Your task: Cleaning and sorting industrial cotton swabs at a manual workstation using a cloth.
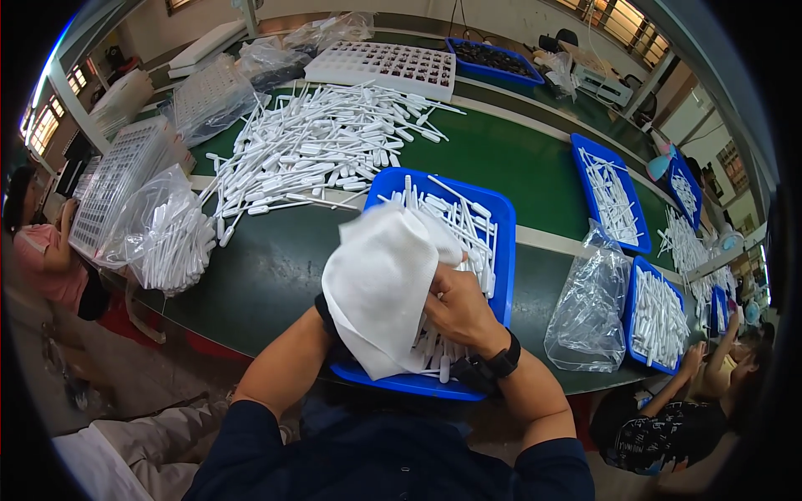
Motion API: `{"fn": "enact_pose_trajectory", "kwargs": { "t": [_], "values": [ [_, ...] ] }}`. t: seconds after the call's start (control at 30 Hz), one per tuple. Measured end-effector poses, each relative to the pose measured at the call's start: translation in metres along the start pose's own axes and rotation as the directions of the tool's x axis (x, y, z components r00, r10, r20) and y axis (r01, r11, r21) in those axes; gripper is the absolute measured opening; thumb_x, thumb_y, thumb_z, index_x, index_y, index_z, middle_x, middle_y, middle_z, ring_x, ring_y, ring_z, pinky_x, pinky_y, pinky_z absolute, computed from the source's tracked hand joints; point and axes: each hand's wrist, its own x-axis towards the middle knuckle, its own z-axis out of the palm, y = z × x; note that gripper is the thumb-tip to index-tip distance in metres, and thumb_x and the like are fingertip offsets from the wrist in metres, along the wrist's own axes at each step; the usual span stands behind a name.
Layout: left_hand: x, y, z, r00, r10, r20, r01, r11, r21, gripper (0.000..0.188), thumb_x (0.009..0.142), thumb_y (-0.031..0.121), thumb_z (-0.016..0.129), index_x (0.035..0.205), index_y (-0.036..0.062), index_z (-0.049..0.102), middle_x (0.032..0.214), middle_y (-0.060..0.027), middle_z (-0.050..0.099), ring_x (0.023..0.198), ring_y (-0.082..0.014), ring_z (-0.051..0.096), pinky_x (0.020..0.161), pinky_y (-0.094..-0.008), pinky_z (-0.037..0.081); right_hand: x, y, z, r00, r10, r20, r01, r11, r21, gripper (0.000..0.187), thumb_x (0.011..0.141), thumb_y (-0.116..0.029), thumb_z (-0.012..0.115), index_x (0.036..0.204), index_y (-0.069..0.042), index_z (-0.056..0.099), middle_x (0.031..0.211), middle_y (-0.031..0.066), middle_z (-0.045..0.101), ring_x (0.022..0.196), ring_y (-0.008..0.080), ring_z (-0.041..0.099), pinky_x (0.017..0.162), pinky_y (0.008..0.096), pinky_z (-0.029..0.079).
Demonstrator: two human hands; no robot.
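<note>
Hands first: right hand pinches one white cloth at its edge; left hand is hidden under the cloth, grip can't tell. Cloth drapes over nearest blue tray of white droppers. Beyond: loose dropper pile on green table. Three more blue dropper trays at right, one clear bag.

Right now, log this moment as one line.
left hand: under white cloth | right hand: gripping cloth | below: blue tray of white plastic pipettes
</note>
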Motion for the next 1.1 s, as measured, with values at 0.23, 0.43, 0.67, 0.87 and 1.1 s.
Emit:
{"fn": "enact_pose_trajectory", "kwargs": {
  "t": [0.23, 0.43, 0.67, 0.87, 1.1],
  "values": [
    [-0.008, 0.011, -0.002, 0.983, -0.12, 0.138, 0.135, 0.985, -0.104, 0.056, 0.099, 0.015, 0.064, 0.148, 0.0024, 0.042, 0.136, -0.0113, 0.058, 0.12, -0.0206, 0.058, 0.104, -0.034, 0.049, 0.001, 0.001, 0.003, 0.997, 0.041, -0.07, -0.035, 0.996, 0.077, 0.025, 0.093, -0.007, 0.065, 0.116, 0.002, 0.066, 0.093, 0.0103, 0.074, 0.081, 0.0144, 0.069, 0.076, 0.0297, 0.054],
    [0.004, 0.052, 0.036, 0.924, 0.196, 0.328, -0.369, 0.238, 0.898, 0.056, 0.096, 0.012, 0.065, 0.147, 0.0005, 0.043, 0.134, -0.0114, 0.059, 0.119, -0.0205, 0.058, 0.102, -0.033, 0.048, -0.001, 0.005, -0.008, 0.932, 0.028, -0.363, 0.057, 0.974, 0.221, 0.024, 0.096, -0.017, 0.066, 0.108, 0.003, 0.066, 0.091, 0.0082, 0.073, 0.075, 0.011, 0.062, 0.072, 0.0251, 0.05],
    [0.001, 0.06, 0.063, 0.953, 0.006, 0.302, -0.234, 0.646, 0.726, 0.062, 0.09, 0.009, 0.071, 0.145, -0.0013, 0.046, 0.133, -0.0138, 0.059, 0.117, -0.0207, 0.06, 0.099, -0.0316, 0.049, 0.008, 0.008, -0.007, 0.947, 0.111, -0.3, 0.074, 0.837, 0.542, 0.028, 0.104, -0.026, 0.057, 0.105, 0.0, 0.069, 0.086, -0.001, 0.065, 0.079, 0.0061, 0.055, 0.075, 0.0233, 0.046],
    [0.006, 0.074, 0.08, 0.964, 0.003, 0.267, -0.191, 0.708, 0.68, 0.059, 0.096, 0.002, 0.062, 0.15, -0.0017, 0.04, 0.137, -0.0092, 0.058, 0.118, -0.0154, 0.058, 0.098, -0.0272, 0.048, 0.009, 0.014, -0.013, 0.934, 0.086, -0.348, 0.143, 0.801, 0.582, 0.029, 0.105, -0.026, 0.057, 0.102, 0.0, 0.07, 0.089, 0.0012, 0.067, 0.08, 0.0079, 0.057, 0.076, 0.024, 0.047],
    [-0.004, 0.084, 0.098, 0.995, -0.104, 0.005, 0.074, 0.746, 0.662, 0.05, 0.091, 0.005, 0.068, 0.137, -0.0026, 0.053, 0.12, -0.0109, 0.065, 0.103, -0.018, 0.064, 0.091, -0.0269, 0.051, 0.011, 0.016, -0.01, 0.938, 0.044, -0.345, 0.179, 0.789, 0.588, 0.03, 0.105, -0.027, 0.057, 0.101, 0.0, 0.07, 0.091, 0.0031, 0.069, 0.081, 0.0101, 0.06, 0.077, 0.0254, 0.049]
  ]
}}
